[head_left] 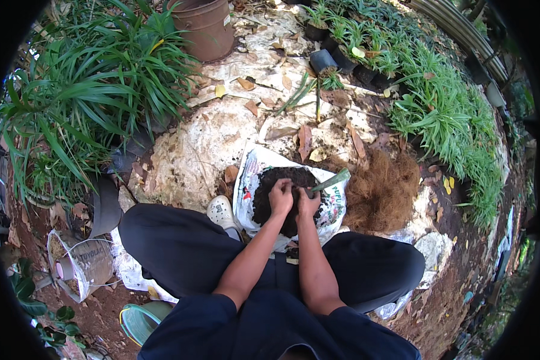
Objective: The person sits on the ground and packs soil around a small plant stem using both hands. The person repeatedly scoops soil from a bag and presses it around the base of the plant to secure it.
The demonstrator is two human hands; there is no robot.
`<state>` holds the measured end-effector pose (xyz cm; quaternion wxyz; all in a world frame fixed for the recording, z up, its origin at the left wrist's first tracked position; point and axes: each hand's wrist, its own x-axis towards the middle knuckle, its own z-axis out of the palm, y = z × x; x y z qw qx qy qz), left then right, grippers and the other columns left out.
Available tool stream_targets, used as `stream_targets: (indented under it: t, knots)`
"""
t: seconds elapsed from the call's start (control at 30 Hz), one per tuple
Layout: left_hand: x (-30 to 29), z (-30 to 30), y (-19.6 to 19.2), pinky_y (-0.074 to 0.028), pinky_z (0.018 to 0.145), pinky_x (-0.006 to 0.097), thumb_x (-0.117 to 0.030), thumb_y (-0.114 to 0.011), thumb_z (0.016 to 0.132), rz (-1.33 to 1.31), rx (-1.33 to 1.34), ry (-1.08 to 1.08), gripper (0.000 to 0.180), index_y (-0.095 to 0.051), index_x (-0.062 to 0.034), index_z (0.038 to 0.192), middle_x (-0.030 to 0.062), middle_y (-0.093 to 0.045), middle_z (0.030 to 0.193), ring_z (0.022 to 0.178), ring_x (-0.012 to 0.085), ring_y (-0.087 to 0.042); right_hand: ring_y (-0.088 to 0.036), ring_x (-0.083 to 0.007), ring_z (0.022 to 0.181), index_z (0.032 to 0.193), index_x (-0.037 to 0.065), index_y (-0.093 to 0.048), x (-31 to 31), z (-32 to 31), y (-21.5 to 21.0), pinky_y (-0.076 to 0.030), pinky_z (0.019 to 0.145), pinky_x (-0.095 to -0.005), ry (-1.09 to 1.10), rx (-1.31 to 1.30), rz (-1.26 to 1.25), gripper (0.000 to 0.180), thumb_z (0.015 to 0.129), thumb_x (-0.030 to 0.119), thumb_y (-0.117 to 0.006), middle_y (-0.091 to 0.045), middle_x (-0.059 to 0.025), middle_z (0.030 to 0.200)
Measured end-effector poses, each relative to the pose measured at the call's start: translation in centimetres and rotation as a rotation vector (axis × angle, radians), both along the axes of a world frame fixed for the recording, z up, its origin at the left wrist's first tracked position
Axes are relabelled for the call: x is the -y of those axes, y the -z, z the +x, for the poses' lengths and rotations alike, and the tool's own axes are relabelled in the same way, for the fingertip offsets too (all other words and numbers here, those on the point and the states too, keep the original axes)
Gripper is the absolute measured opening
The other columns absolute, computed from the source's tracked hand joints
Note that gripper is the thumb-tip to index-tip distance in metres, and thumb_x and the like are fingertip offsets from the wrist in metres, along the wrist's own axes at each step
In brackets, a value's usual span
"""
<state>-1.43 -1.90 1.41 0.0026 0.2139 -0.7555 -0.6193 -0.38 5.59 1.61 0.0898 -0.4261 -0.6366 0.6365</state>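
Dark soil point(269, 207) lies heaped on a spread white plastic sack point(246, 180) between my knees. My left hand point(281, 197) is closed at the top of the heap, its fingers curled down into the soil. Close beside it is my right hand point(308, 203), also closed, with fingertips bent toward the left hand. What the fingers grip is hidden. A long grey-green piece point(333, 180) slants up to the right from just by my right fingers; whether it is a leaf or a tool handle, I cannot tell.
Brown coir fibre point(383, 191) is piled right of the sack. Potted plants point(438, 120) line the right; leafy plants point(90, 84) and a brown bucket point(205, 30) stand far left. A clear pail point(93, 264) and a green bucket point(143, 321) lie near left.
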Motion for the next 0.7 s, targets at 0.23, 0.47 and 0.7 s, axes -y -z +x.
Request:
stream_targets:
  t: [0.23,0.47,0.7]
  knots:
    - [1.2,0.0,0.3,-0.043,0.103,0.043,0.001,-0.067,0.069,-0.443,0.014,0.454,0.066,-0.048,-0.0139,0.13,0.016,-0.047,0.136,0.123,0.038,-0.047,-0.056,-0.0216,0.089,0.103,0.002,-0.059,-1.6,-0.5,0.7,-0.046,0.083,-0.033,0.13,-0.007,-0.07,0.042,0.068,0.015,-0.079,-0.059,-0.0107,0.101]
    - [-0.4,2.3,-0.8,-0.045,0.101,0.046,-0.017,-0.087,0.062,-0.914,0.188,0.776,0.096,-0.037,-0.0251,0.144,0.0128,-0.037,0.147,0.131,0.0358,-0.04,-0.056,-0.0181,0.082,0.102,0.003,-0.055,-2.1,-0.4,0.5,-0.047,0.074,-0.0308,0.252,-0.037,-0.201,0.039,0.072,0.011,-0.078,-0.057,-0.0086,0.097]
    - [0.9,2.1,1.4,-0.051,0.092,0.043,-0.008,-0.078,0.07,-0.72,0.096,0.752,0.055,-0.063,-0.0166,0.122,0.0141,-0.054,0.125,0.114,0.035,-0.055,-0.057,-0.0175,0.078,0.101,0.004,-0.055,-2.1,-0.3,-0.6,-0.048,0.071,-0.0311,0.218,-0.035,-0.243,0.036,0.073,0.01,-0.077,-0.058,-0.0074,0.091]
